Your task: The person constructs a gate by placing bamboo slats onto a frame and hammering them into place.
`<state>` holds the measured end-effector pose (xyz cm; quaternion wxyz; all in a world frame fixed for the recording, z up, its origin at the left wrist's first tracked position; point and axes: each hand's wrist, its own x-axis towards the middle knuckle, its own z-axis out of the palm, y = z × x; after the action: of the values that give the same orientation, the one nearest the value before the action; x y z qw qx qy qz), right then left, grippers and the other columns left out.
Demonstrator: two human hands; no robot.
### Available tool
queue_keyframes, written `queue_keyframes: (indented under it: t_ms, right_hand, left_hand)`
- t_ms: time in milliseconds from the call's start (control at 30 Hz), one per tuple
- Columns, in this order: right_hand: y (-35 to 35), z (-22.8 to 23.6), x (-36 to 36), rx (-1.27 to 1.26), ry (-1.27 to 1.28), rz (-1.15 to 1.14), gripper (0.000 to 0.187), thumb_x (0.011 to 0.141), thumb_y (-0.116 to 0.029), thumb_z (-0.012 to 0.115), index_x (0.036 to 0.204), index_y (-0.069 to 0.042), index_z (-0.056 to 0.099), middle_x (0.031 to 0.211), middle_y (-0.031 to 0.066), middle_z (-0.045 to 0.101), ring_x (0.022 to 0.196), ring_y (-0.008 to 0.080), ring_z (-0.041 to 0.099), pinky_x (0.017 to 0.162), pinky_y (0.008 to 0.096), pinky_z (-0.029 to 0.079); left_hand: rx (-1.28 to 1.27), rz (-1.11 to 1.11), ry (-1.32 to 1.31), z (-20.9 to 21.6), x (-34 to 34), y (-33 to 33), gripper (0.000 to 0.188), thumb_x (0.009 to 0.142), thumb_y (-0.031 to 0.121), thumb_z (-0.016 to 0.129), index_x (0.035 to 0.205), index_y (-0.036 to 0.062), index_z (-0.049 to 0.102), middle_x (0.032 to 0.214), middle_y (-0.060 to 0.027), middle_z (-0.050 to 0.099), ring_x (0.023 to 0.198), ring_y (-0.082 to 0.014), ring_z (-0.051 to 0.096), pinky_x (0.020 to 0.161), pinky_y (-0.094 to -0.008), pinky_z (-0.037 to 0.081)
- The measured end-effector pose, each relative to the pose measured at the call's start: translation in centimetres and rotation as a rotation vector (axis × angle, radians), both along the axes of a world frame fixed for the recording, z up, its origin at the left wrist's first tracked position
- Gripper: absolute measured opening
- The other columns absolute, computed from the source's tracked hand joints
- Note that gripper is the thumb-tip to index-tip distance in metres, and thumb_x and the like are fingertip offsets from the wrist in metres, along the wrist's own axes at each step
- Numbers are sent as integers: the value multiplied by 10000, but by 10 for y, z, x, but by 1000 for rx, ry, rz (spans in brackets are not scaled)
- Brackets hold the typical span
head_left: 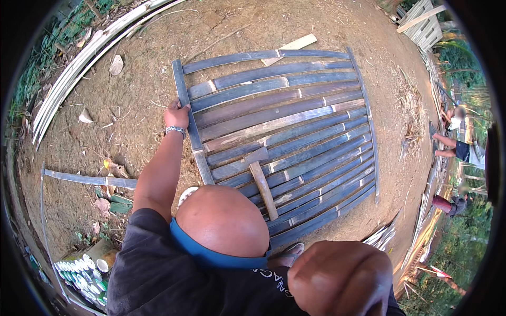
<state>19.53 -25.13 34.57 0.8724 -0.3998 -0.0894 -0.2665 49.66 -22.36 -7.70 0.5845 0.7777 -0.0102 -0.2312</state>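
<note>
My left hand (pixel 177 115) is closed on the upper part of a dark split-bamboo crosspiece (pixel 193 129), thumb over its edge. This crosspiece runs along the left ends of a row of dark bamboo slats (pixel 279 116) lying side by side on the ground. A thinner crosspiece (pixel 368 118) spans their right ends. Across the slats rests a tool with a wooden handle (pixel 263 190) and a broad grey head (pixel 256 156), touched by neither hand. A bent limb, very near the camera, fills the lower right; my right hand is not visible.
My bare knee (pixel 224 221) rises over the slats' near left corner. A pale board (pixel 298 43) lies at the far edge. Long pale bamboo strips (pixel 87 66) curve at far left; another dark strip (pixel 89 179) lies left. Cups (pixel 84 271) are grouped at lower left. People (pixel 464 150) are at far right.
</note>
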Motion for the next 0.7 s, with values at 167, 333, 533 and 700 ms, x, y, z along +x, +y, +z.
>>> queue_keyframes:
  t_ms: [167,333,533,700]
  right_hand:
    - [-7,-16,1,-88,15,236,497,764,-409,909,932,-34,629,822,62,595,641,176,548,546,305,413]
    - [-11,-27,-8,-23,85,329,620,752,-523,888,995,-3,653,852,75,608,671,160,539,570,284,402]
    - [4,-25,-2,186,50,750,1006,745,-861,628,1168,52,618,967,45,506,758,128,496,659,257,398]
    - [32,-21,-3,399,-110,719,1104,698,-923,611,1151,83,633,928,73,528,733,116,480,631,244,382]
  left_hand:
    - [-14,4,-49,-2,11,27,501,885,26,723,1364,-50,596,1036,-95,766,877,-131,699,788,-284,537]
    - [146,14,-132,5,4,26,489,891,82,719,1351,-41,610,1019,-117,763,904,-160,707,812,-307,537]
    - [23,91,-247,-50,23,43,459,931,188,723,1326,-27,629,1094,-156,740,946,-206,696,873,-345,544]
    - [75,151,-169,-19,-7,40,350,967,132,682,1271,-39,660,1053,-119,741,917,-179,683,847,-323,539]
